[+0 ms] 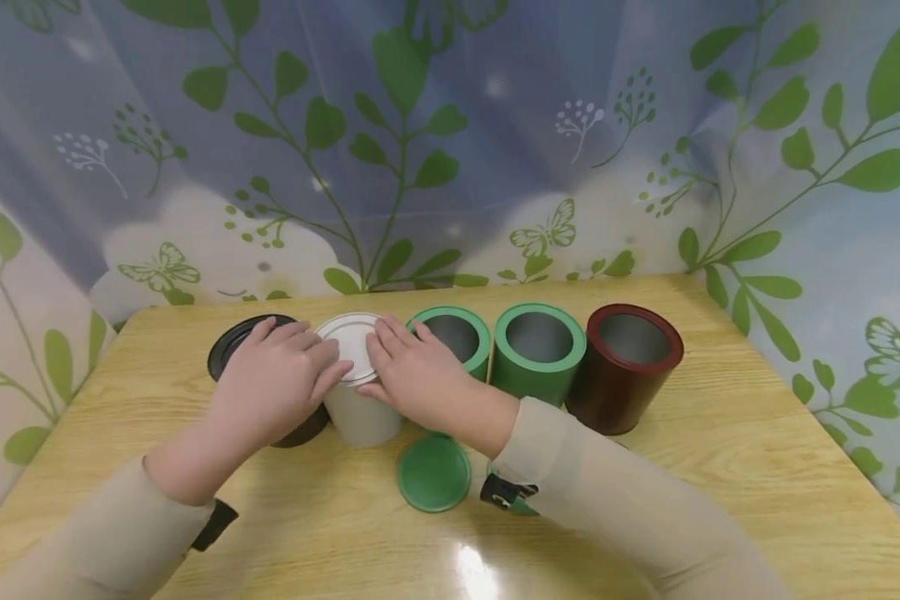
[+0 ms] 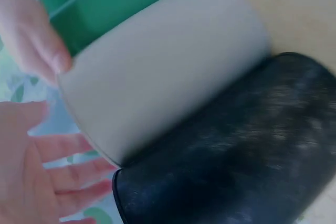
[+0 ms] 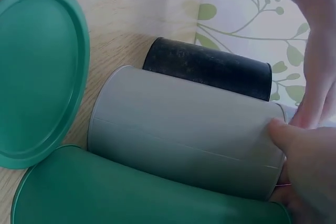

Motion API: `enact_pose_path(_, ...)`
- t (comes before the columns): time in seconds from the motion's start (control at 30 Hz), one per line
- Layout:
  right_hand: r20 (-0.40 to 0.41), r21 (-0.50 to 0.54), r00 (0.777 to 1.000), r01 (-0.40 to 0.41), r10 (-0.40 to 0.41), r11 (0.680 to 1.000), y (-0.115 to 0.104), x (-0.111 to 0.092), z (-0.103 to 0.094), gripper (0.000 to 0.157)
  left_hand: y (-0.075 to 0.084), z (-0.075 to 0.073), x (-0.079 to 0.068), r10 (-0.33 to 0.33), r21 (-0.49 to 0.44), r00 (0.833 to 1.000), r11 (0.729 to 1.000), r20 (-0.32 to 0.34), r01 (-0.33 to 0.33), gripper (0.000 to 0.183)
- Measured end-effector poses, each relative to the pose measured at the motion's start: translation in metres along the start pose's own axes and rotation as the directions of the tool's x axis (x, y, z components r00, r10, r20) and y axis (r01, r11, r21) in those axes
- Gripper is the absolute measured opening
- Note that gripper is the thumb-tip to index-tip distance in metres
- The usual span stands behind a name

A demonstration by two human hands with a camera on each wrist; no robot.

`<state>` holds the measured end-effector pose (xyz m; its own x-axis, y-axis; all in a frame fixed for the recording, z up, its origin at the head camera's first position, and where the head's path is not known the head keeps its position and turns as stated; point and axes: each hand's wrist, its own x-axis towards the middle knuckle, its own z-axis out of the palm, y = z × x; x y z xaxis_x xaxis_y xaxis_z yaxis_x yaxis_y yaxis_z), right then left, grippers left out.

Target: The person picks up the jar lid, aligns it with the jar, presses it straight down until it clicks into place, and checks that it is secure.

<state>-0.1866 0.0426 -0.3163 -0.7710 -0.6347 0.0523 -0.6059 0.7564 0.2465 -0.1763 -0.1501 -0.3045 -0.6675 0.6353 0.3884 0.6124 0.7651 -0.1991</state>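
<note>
A white can [image 1: 363, 418] with a white lid [image 1: 356, 340] on top stands second from the left in a row. My left hand [image 1: 277, 375] lies over the tops of the black can [image 1: 306, 430] and the white can, fingers stretched out. The right hand [image 1: 420, 367] presses on the white lid's right side with straight fingers. In the right wrist view its thumb [image 3: 283, 132] touches the white can's side near the rim. Both hands partly hide the lid, and the left one covers much of the black can's top.
Right of the white can stand two green cans [image 1: 537, 387] and a dark red can [image 1: 615, 396], all without lids. A green lid [image 1: 433, 473] lies on the wooden table [image 1: 330, 517] in front; another green piece is mostly hidden under the right wrist. A leafy curtain [image 1: 450, 167] hangs behind.
</note>
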Motion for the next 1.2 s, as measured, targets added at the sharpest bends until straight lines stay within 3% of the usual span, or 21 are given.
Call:
enact_pose_path(0.1,-0.008,0.001,1.0,0.006,-0.006,1.0,-0.001,-0.001,0.001,0.068,-0.005,0.001,0.011,-0.012,-0.145,0.986,0.989,0.164,0.036,0.048)
enact_pose_path(0.2,-0.013,-0.004,1.0,0.015,-0.015,1.0,-0.002,0.0,0.001,0.069,-0.011,0.004,0.018,0.035,-0.324,0.937,0.942,0.348,0.086,0.059)
enact_pose_path(0.3,-0.014,-0.012,1.0,0.02,-0.02,1.0,-0.003,0.001,0.001,0.07,-0.015,0.006,0.021,0.066,-0.421,0.896,0.896,0.44,0.141,0.063)
enact_pose_path(0.4,-0.002,-0.016,1.0,0.017,-0.017,1.0,-0.003,0.001,0.0,0.07,-0.015,0.007,0.021,0.086,-0.425,0.889,0.896,0.45,0.128,0.063)
enact_pose_path(0.57,0.028,-0.021,1.0,0.0,0.001,1.0,-0.001,0.001,0.0,0.07,-0.013,0.008,0.022,0.095,-0.39,0.901,0.917,0.424,0.087,0.063)
enact_pose_path(0.8,-0.003,-0.013,1.0,0.005,-0.005,1.0,0.001,-0.001,0.0,0.069,-0.009,0.001,0.015,0.004,-0.261,0.901,0.958,0.434,0.121,0.058)
enact_pose_path(1.0,0.004,-0.021,1.0,-0.014,0.014,1.0,0.001,-0.001,-0.001,0.068,-0.008,-0.003,0.014,-0.005,-0.246,0.9,0.961,0.436,0.125,0.056)
enact_pose_path(1.1,-0.004,-0.019,1.0,-0.008,0.008,1.0,0.0,-0.001,0.0,0.068,-0.007,-0.004,0.005,-0.058,-0.189,0.9,0.97,0.432,0.153,0.053)
enact_pose_path(1.2,-0.018,-0.03,1.0,-0.002,0.001,1.0,0.0,-0.001,-0.001,0.068,-0.004,-0.005,-0.002,-0.107,-0.117,0.911,0.979,0.399,0.166,0.048)
